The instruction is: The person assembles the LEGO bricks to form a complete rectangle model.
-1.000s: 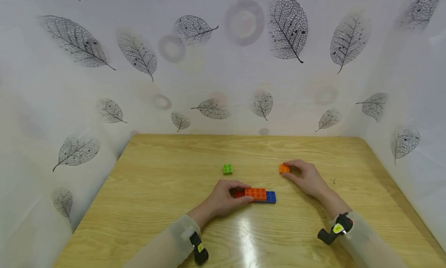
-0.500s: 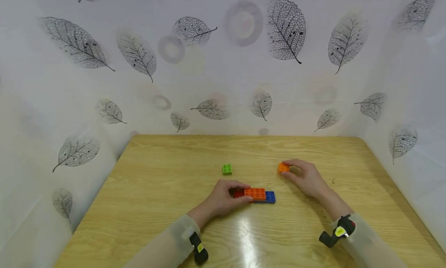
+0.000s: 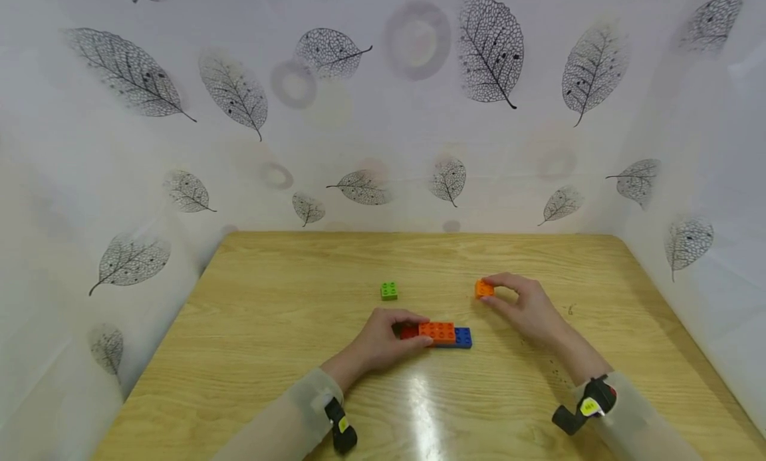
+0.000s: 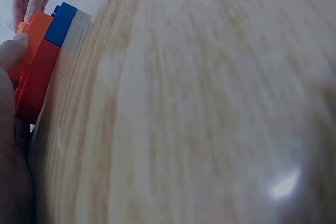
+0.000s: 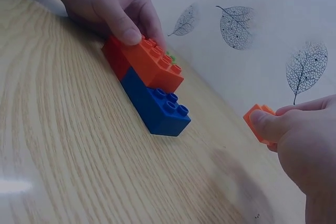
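Thumb and fingers of my left hand grip a long orange-red building brick from its left end. That brick sits across the studs of a red brick and a blue brick, which lie end to end on the table. On the blue brick's right end, several studs show bare. Farther back and to the right, my right hand pinches a small square orange brick between thumb and fingertips. In the right wrist view this brick appears raised, with a shadow on the wood below.
A small green brick stands on the wooden table behind the left hand. Cloth printed with leaves surrounds the table's back and sides. A black wrist camera is strapped to the left forearm, another to the right.
The right hand and its small orange brick have shifted slightly left and up in the head view. The left hand keeps its grip on the stack, and the green brick stays put.
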Demonstrator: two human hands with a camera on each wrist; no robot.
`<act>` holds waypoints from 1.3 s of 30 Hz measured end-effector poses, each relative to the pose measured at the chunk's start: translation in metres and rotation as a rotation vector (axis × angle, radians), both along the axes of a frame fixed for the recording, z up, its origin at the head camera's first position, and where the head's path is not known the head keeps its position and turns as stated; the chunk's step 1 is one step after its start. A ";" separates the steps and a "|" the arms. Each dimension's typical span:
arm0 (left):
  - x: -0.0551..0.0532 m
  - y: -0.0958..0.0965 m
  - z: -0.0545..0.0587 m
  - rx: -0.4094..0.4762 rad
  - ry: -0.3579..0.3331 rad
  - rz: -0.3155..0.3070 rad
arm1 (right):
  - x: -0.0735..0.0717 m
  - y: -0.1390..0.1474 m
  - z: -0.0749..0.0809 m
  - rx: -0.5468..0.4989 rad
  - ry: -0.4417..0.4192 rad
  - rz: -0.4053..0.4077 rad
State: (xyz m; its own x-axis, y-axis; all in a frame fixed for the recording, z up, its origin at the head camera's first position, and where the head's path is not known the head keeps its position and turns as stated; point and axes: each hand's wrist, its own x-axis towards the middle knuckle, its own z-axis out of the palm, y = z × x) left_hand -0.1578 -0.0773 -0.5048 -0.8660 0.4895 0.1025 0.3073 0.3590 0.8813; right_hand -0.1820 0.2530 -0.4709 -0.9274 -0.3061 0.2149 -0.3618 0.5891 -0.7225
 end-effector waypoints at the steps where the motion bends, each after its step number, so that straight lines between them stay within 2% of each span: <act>1: 0.000 0.000 0.000 0.000 0.000 -0.001 | 0.001 0.000 0.001 -0.001 0.006 0.006; 14: 0.000 -0.001 -0.001 0.000 0.008 -0.005 | 0.011 -0.009 0.009 0.003 0.090 0.059; 23: -0.001 -0.001 -0.002 0.001 0.025 -0.007 | 0.016 -0.015 0.009 0.000 0.185 0.105; 39: -0.002 -0.001 -0.002 -0.008 0.030 0.001 | 0.027 -0.019 0.007 -0.006 0.166 0.163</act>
